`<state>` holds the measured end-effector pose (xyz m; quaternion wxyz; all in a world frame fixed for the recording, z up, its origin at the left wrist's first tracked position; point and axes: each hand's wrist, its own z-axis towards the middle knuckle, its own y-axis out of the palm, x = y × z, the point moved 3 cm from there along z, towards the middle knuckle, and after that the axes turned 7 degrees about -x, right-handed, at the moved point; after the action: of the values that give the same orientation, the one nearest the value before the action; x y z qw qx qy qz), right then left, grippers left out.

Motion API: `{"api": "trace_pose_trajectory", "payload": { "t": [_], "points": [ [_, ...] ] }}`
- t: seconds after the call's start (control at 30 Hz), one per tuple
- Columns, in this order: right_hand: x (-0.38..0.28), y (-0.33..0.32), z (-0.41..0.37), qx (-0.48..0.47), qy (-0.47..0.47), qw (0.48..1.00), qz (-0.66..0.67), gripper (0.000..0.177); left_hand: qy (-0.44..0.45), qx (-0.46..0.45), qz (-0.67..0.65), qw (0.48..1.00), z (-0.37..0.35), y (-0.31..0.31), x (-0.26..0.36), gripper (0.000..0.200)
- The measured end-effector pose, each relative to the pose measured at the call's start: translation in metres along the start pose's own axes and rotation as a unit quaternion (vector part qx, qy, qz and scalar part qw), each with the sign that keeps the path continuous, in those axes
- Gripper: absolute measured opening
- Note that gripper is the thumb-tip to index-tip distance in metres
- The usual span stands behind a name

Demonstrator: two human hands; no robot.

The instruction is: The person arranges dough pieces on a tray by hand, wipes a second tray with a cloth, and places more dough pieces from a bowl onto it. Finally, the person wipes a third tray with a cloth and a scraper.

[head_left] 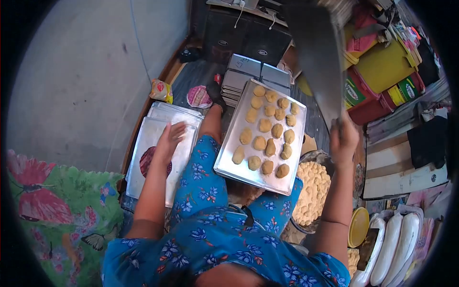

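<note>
R hand [344, 138] clamped on empty tray [318, 57], raised above filled tray [225, 164] on lap. L hand [171, 136] flat, fingers apart, near tray stack's [138, 184] top edge. Prob tray-swap step. Next needs level set-down, clear of dough pieces [264, 125].

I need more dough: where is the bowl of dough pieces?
Head view: the bowl of dough pieces sits on the person's right, beside the near corner of the filled baking tray, below the right hand holding a dark tray.

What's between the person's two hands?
In the head view, a metal tray of dough pieces lies between the left hand, flat on an empty tray, and the right hand, gripping a dark sheet.
</note>
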<state>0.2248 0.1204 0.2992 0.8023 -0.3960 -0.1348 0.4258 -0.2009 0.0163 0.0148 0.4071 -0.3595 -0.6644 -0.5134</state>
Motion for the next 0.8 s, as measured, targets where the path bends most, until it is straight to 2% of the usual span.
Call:
{"api": "trace_pose_trajectory", "payload": {
  "t": [0.03, 0.07, 0.1, 0.13, 0.23, 0.3, 0.33, 0.37, 0.47, 0.5, 0.6, 0.63, 0.67, 0.73, 0.77, 0.8],
  "points": [
    [-0.008, 0.003, -0.007, -0.019, -0.048, 0.997, -0.057, 0.06, -0.003, -0.097, -0.088, 0.991, 0.008, 0.031, 0.012, 0.08],
    [-0.004, 0.012, -0.021, -0.037, -0.09, 0.991, -0.089, 0.062, -0.007, -0.192, -0.176, 0.965, 0.015, 0.061, 0.023, 0.084],
    [-0.003, 0.021, -0.036, -0.084, -0.099, 0.985, -0.116, 0.059, -0.014, -0.249, -0.223, 0.942, 0.021, 0.088, 0.032, 0.088],
    [-0.005, 0.03, -0.053, -0.13, -0.108, 0.975, -0.143, 0.057, -0.021, -0.304, -0.268, 0.914, 0.026, 0.112, 0.038, 0.091],
    [-0.007, 0.064, -0.113, -0.236, -0.114, 0.955, -0.138, 0.051, -0.02, -0.393, -0.325, 0.86, 0.039, 0.161, 0.041, 0.084],
    [-0.011, 0.084, -0.148, -0.302, -0.123, 0.939, -0.112, 0.052, -0.074, -0.242, -0.127, 0.959, 0.06, 0.155, -0.007, 0.08],
    [-0.014, 0.094, -0.161, -0.338, -0.132, 0.927, -0.096, 0.052, -0.098, -0.159, -0.023, 0.982, 0.066, 0.153, -0.025, 0.08],
    [-0.014, 0.105, -0.173, -0.353, -0.101, 0.93, -0.029, 0.054, -0.041, -0.124, 0.006, 0.991, 0.048, 0.16, -0.023, 0.082],
    [-0.024, 0.116, -0.18, -0.377, -0.086, 0.921, 0.04, 0.055, -0.075, -0.081, 0.026, 0.994, 0.027, 0.152, -0.03, 0.076],
    [-0.026, 0.118, -0.182, -0.375, -0.074, 0.921, 0.072, 0.052, -0.068, -0.018, 0.054, 0.996, 0.031, 0.143, -0.047, 0.061],
    [-0.027, 0.125, -0.183, -0.363, -0.035, 0.917, 0.163, 0.046, -0.059, -0.108, 0.043, 0.992, 0.03, 0.13, -0.064, 0.043],
    [-0.01, 0.125, -0.185, -0.266, 0.107, 0.942, 0.173, 0.046, -0.038, -0.093, 0.11, 0.989, 0.033, 0.126, -0.066, 0.039],
    [0.015, 0.127, -0.194, -0.163, 0.246, 0.939, 0.178, 0.047, -0.018, -0.078, 0.177, 0.981, 0.037, 0.121, -0.071, 0.036],
    [0.05, 0.129, -0.207, -0.013, 0.426, 0.891, 0.159, 0.053, 0.023, -0.048, 0.295, 0.954, 0.034, 0.127, -0.058, 0.03],
    [0.059, 0.137, -0.223, -0.024, 0.416, 0.904, 0.101, 0.054, 0.016, -0.039, 0.283, 0.958, 0.033, 0.124, -0.066, 0.03],
    [0.076, 0.156, -0.237, -0.031, 0.487, 0.845, 0.216, 0.054, 0.01, -0.029, 0.271, 0.962, 0.032, 0.12, -0.074, 0.031]
  ]
}}
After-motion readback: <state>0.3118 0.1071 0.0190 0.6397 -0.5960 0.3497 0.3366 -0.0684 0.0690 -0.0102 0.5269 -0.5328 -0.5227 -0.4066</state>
